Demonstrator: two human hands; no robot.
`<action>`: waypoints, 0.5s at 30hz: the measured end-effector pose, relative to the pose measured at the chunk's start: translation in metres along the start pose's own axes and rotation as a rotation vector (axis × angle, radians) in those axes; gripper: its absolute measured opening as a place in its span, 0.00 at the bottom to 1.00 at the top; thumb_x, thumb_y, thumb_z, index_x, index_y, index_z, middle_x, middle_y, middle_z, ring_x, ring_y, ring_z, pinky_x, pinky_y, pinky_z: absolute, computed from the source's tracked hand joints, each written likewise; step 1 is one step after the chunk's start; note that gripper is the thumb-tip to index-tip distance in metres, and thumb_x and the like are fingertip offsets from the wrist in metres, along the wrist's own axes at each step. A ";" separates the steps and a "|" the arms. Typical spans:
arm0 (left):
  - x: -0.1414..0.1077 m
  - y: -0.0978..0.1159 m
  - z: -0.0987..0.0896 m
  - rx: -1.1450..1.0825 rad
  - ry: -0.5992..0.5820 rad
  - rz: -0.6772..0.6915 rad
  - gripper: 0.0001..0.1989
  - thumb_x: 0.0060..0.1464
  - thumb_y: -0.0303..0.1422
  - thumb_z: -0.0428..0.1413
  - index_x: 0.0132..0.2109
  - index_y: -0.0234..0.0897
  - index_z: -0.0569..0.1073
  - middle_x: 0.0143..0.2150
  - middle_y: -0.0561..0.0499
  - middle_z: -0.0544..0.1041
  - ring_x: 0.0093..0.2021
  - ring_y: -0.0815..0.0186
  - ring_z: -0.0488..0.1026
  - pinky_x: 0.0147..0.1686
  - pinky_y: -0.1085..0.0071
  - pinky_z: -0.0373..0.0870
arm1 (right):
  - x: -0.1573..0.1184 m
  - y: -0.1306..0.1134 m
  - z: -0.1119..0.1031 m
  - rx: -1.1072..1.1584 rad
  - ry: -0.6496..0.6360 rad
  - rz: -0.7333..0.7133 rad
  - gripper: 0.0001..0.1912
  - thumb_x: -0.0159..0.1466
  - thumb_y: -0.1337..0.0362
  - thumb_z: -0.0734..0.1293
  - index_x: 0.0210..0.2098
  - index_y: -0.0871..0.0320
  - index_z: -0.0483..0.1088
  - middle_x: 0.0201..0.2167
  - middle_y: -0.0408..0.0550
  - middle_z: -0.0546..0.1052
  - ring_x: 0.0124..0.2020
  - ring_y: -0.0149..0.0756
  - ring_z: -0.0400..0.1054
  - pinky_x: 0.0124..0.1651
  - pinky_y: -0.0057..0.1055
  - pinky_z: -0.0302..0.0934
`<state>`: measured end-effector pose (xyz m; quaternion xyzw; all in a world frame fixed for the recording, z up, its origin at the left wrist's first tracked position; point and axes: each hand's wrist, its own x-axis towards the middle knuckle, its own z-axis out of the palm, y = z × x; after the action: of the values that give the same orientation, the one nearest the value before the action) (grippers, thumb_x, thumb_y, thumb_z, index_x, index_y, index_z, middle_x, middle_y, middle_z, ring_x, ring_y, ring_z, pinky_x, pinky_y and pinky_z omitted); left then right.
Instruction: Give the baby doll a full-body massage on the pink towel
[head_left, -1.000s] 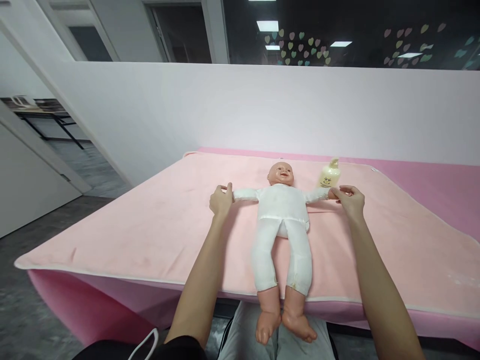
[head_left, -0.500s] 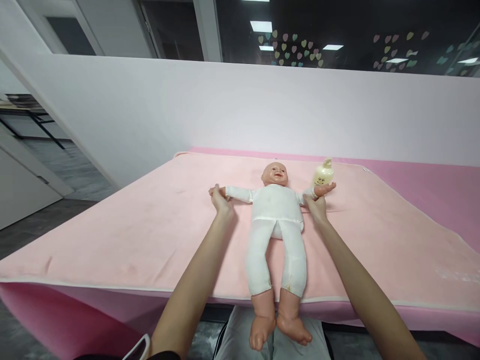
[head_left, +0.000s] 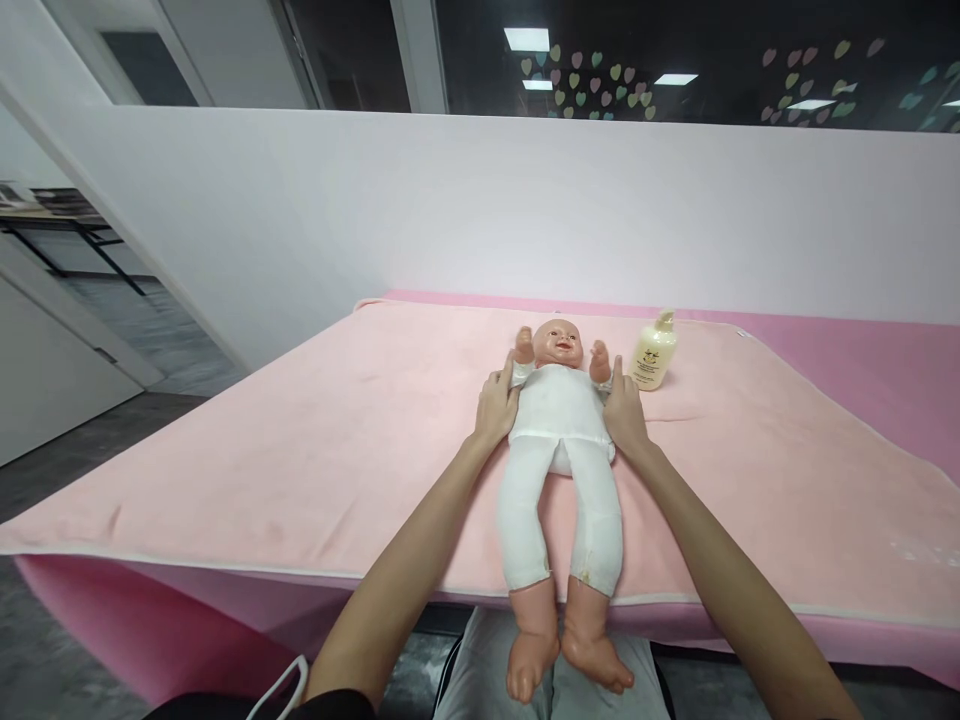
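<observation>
A baby doll [head_left: 562, 400] in a white cloth suit lies face up, its bare plastic feet hanging past the table's front edge. Both of its arms are bent, with the fists up beside the head. My left hand [head_left: 497, 403] is closed against the doll's arm on the left of the picture, at the upper body. On the other side, my right hand [head_left: 625, 410] grips the bent arm there, index finger pointing up; its inner fingers are partly hidden. A pale yellow pump bottle [head_left: 652, 355] stands just beyond my right hand, not touching it.
A pink blanket [head_left: 300, 430] covers the pink table, whose surface [head_left: 885, 370] shows at the right. Behind it rises a white wall [head_left: 480, 210] below dark glass with heart stickers. My lap is under the front edge. A white door [head_left: 60, 360] is at the left.
The doll's arms were stretched out sideways and are now folded up beside its head. Both my hands have moved inward with them, and the bottle shows more fully.
</observation>
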<state>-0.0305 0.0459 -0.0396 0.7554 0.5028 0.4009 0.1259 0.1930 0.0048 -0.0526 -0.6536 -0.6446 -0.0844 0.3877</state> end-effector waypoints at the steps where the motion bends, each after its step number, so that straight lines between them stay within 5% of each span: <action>1: 0.000 0.002 0.000 0.084 -0.034 0.019 0.31 0.55 0.28 0.43 0.65 0.42 0.48 0.46 0.43 0.68 0.45 0.57 0.65 0.45 0.62 0.62 | 0.000 -0.001 0.000 -0.069 -0.051 -0.006 0.30 0.60 0.73 0.48 0.63 0.67 0.44 0.37 0.58 0.66 0.40 0.44 0.59 0.42 0.38 0.57; 9: -0.001 0.012 0.001 0.339 -0.136 0.052 0.29 0.54 0.23 0.41 0.62 0.48 0.58 0.51 0.42 0.62 0.47 0.56 0.63 0.46 0.61 0.63 | 0.000 -0.013 -0.005 -0.347 -0.249 -0.005 0.29 0.60 0.76 0.49 0.61 0.61 0.52 0.37 0.57 0.66 0.40 0.43 0.59 0.40 0.35 0.58; 15: -0.002 0.007 0.001 0.111 -0.125 -0.026 0.30 0.55 0.25 0.41 0.65 0.43 0.51 0.49 0.41 0.66 0.49 0.54 0.63 0.48 0.59 0.63 | -0.005 -0.007 -0.003 -0.053 -0.132 0.080 0.30 0.60 0.71 0.51 0.63 0.64 0.46 0.40 0.59 0.69 0.41 0.45 0.63 0.42 0.39 0.60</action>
<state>-0.0253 0.0413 -0.0369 0.7783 0.5249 0.3229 0.1203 0.1870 -0.0016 -0.0508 -0.6931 -0.6395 -0.0426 0.3299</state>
